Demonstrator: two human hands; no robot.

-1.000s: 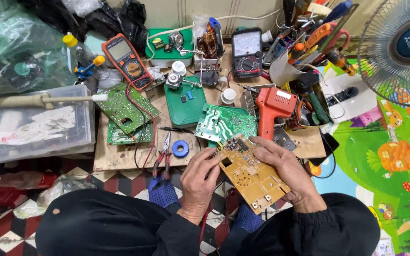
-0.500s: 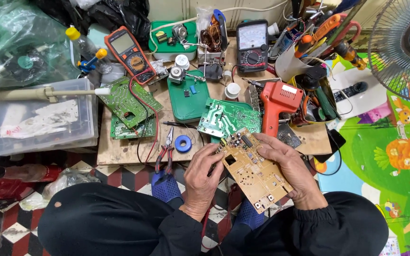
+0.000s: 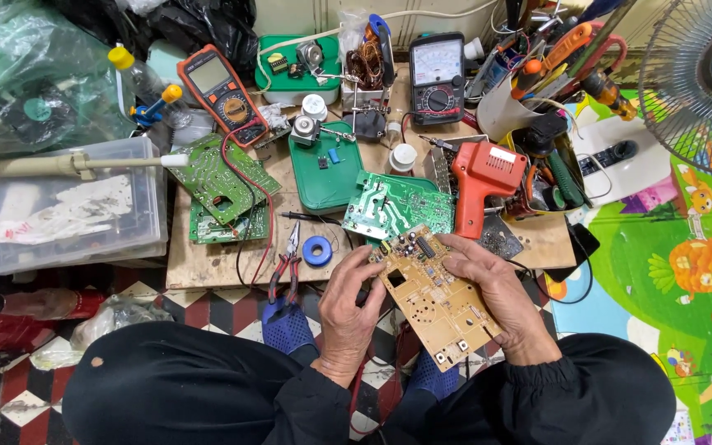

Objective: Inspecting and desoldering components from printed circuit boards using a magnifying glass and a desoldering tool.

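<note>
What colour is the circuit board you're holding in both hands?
Tan-yellow circuit board, held between left hand and right hand; the head view shows it best.

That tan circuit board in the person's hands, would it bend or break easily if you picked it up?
The tan circuit board probably stays stiff: it spans flat between the left hand and right hand. Likely light. Its small components look fragile, so edge holds seem safest.

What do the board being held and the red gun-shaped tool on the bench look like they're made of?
The tan circuit board, held between the left hand and the right hand, looks like matte paper-phenolic laminate, judging by its flat yellowish-brown face with small soldered parts. The red soldering gun looks like moulded plastic: uniform colour, rounded edges, slight sheen. Neither is certain from looks alone.
</note>
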